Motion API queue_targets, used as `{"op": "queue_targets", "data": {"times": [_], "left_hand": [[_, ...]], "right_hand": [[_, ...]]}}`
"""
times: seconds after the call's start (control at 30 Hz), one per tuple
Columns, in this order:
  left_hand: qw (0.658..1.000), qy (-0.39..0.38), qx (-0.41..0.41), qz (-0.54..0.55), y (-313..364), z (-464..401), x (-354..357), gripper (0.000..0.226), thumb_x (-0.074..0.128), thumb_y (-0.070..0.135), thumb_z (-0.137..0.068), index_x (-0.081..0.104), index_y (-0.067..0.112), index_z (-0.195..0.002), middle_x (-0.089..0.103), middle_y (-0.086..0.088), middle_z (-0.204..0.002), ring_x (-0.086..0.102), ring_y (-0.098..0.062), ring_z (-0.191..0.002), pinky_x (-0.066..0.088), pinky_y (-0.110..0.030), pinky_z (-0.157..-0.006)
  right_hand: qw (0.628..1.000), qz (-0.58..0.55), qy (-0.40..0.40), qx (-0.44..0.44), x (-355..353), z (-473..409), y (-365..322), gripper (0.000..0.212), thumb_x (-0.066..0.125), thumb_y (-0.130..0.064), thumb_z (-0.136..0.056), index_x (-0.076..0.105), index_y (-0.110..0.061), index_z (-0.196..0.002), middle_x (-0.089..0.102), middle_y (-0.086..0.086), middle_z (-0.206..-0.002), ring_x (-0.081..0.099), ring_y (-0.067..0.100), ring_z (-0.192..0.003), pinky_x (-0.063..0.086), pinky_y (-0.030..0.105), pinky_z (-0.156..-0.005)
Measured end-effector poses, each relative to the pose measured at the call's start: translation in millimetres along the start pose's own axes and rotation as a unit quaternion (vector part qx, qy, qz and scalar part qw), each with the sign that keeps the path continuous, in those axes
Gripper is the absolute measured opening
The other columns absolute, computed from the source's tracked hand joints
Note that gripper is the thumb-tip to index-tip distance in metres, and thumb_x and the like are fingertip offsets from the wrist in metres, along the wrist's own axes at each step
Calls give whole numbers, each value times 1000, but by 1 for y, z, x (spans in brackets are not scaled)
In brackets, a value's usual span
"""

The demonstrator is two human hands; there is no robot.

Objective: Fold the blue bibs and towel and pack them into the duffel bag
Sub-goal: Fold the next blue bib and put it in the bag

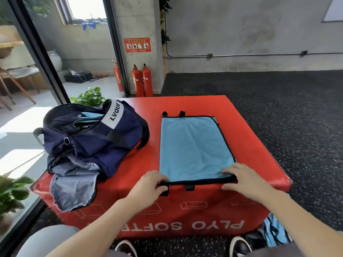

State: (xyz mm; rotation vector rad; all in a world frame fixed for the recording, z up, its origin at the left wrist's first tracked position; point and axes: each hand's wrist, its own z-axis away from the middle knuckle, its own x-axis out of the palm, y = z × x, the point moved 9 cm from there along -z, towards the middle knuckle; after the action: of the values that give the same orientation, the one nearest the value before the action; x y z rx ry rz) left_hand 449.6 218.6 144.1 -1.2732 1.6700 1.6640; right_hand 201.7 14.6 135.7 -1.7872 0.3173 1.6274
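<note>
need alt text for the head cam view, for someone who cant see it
Two bare hands, left and right, grip the near black-trimmed edge of a light blue mesh bib lying flat on a red padded plyo box. To its left sits an open navy fabric duffel bag with light blue cloth already inside.

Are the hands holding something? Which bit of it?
Yes. Both hands hold the blue bib by its near black-trimmed edge: the left hand grips the near left corner, and the right hand grips the near right corner.
</note>
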Motion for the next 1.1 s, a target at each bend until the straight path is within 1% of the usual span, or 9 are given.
{"op": "queue_targets", "data": {"times": [0.23, 0.4, 0.53, 0.63, 0.7, 0.77, 0.83, 0.97, 1.1], "left_hand": [[997, 19, 17, -72, 7, 3, 5, 35, 70, 32, -91, 67, 26, -125, 61, 11, -114, 53, -10, -114, 42, -28, -99], [990, 26, 60, -121, 17, 6, 4, 26, 67, 27, -94, 71, 23, -119, 67, 7, -111, 58, -17, -108, 44, -30, -93], [992, 45, 55, -104, 13, 8, -3, 17, 68, 28, -92, 71, 26, -108, 56, 17, -104, 50, -8, -106, 45, -31, -94], [997, 60, 35, -22, 10, 9, -11, 18, 68, 26, -93, 68, 24, -111, 55, 20, -120, 48, 2, -119, 38, -20, -104], [998, 65, -4, 27, 8, 9, -19, 17, 66, 30, -95, 66, 28, -112, 63, 22, -111, 57, 7, -103, 40, -8, -92], [995, 63, -38, 70, 8, 9, -26, 5, 64, 33, -96, 61, 35, -99, 68, 17, -86, 63, -2, -82, 47, -16, -75], [989, 72, -57, 117, 12, 7, -34, 9, 65, 31, -97, 59, 34, -92, 70, 13, -79, 66, -8, -75, 53, -28, -71], [979, 94, -71, 165, 18, 3, -48, 10, 66, 25, -96, 63, 31, -88, 71, 8, -72, 60, -2, -64, 51, -31, -66], [964, 108, -69, 233, 16, -8, -60, 13, 66, 39, -90, 68, 26, -90, 67, -14, -71, 54, -9, -65, 51, -43, -71]], "right_hand": [[999, 32, 17, -30, -3, 7, -11, 43, 71, -64, -79, 63, -41, -114, 58, -25, -110, 48, 2, -111, 37, 28, -95], [992, 95, 56, -63, -1, 16, -16, 32, 71, -52, -85, 66, -37, -112, 63, -22, -105, 54, 5, -105, 28, 22, -90], [987, 80, 108, -92, -4, 26, -16, 16, 79, -35, -83, 74, -35, -98, 59, -21, -87, 57, 8, -92, 24, 20, -82], [989, 7, 129, -78, -15, 30, -15, 10, 75, -32, -89, 72, -28, -98, 53, -21, -97, 48, 3, -98, 34, 20, -87], [987, -76, 130, -51, -26, 31, -15, 7, 71, -29, -93, 69, -26, -98, 61, -19, -105, 53, 0, -103, 39, 19, -92], [982, -157, 107, -8, -35, 31, -14, 4, 68, -28, -95, 66, -31, -93, 69, -19, -92, 61, -3, -90, 43, 19, -80], [974, -210, 85, 22, -41, 31, -13, 7, 68, -30, -95, 68, -33, -88, 71, -17, -83, 63, -2, -82, 43, 21, -72], [956, -281, 75, 43, -55, 28, -13, 8, 75, -33, -89, 76, -27, -83, 76, -10, -81, 70, 7, -82, 48, 29, -76], [930, -357, 69, 46, -67, 14, -16, 5, 79, -23, -85, 79, -19, -83, 78, -2, -83, 73, 14, -86, 53, 31, -83]]}}
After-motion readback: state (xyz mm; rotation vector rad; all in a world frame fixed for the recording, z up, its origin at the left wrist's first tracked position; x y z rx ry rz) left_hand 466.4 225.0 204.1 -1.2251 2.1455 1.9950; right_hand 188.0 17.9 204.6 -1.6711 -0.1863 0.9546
